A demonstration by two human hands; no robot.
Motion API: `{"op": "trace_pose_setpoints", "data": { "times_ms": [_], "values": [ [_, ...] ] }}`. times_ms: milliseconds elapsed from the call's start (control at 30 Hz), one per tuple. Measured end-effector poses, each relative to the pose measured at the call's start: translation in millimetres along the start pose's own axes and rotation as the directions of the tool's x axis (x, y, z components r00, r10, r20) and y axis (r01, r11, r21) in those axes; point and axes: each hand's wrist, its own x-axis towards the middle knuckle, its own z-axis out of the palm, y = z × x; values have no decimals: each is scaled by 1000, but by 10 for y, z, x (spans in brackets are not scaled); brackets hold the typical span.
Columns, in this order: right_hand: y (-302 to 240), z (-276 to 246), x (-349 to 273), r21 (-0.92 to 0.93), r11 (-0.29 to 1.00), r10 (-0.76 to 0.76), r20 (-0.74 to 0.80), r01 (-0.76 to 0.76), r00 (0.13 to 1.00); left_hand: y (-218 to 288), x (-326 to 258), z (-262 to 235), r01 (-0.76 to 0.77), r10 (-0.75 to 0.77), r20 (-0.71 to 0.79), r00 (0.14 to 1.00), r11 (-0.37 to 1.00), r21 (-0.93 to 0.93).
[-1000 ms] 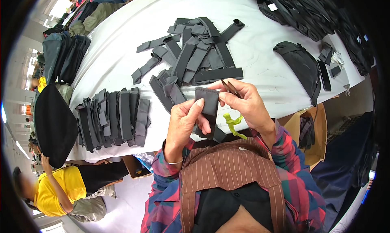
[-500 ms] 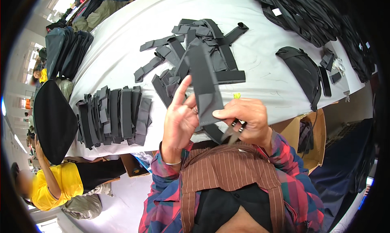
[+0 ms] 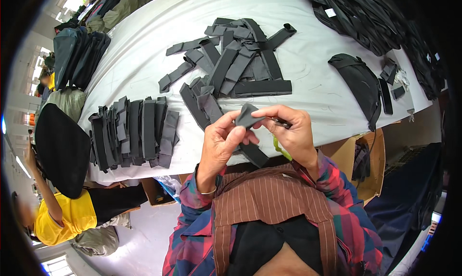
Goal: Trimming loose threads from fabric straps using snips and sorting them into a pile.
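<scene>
Between my left hand (image 3: pixel 220 140) and my right hand (image 3: pixel 293 131), a dark grey fabric strip (image 3: pixel 248 116) is pinched near the table's front edge. Its end is folded up toward me. My left fingers and thumb close on one side of it, my right thumb and forefinger on the other. Tucked in my right hand is a small pair of thread snips (image 3: pixel 283 124), mostly hidden by the fingers. A yellow-green cord (image 3: pixel 280 148) hangs beneath that hand. Beyond my hands lies a loose heap of similar strips (image 3: pixel 240 66).
Left of my hands lies a row of stacked strips (image 3: pixel 135 134). To the right are a black curved bag piece (image 3: pixel 353 83), a phone-like black slab (image 3: pixel 385 97) and a pile of black bags (image 3: pixel 353 18). A person in yellow (image 3: pixel 72 211) holds a black panel (image 3: pixel 62 151). A cardboard box (image 3: pixel 373 175) stands below.
The strip, upright before, now has its end folded between both hands. My left hand has closed from spread fingers onto it. The snips' blades no longer show below my right hand.
</scene>
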Motion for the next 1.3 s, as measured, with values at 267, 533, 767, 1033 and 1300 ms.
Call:
{"op": "trace_pose_setpoints", "data": {
  "times_ms": [267,533,767,1033,1300],
  "values": [
    [15,-4,46,113,978,180,-15,-178,983,77,16,47,64,-32,-157,987,978,199],
    [26,9,92,172,968,196,-56,-184,979,-203,122,52,-150,241,-198,950,909,390],
    [51,4,164,242,934,274,-14,-263,962,-183,88,91,-2,51,-254,966,982,188],
    [231,67,193,237,954,199,-38,-185,979,-213,108,125,-146,281,-214,935,860,490],
    [39,-76,195,41,969,242,19,-243,970,-174,122,32,48,-23,-252,967,995,90]
  ]
}}
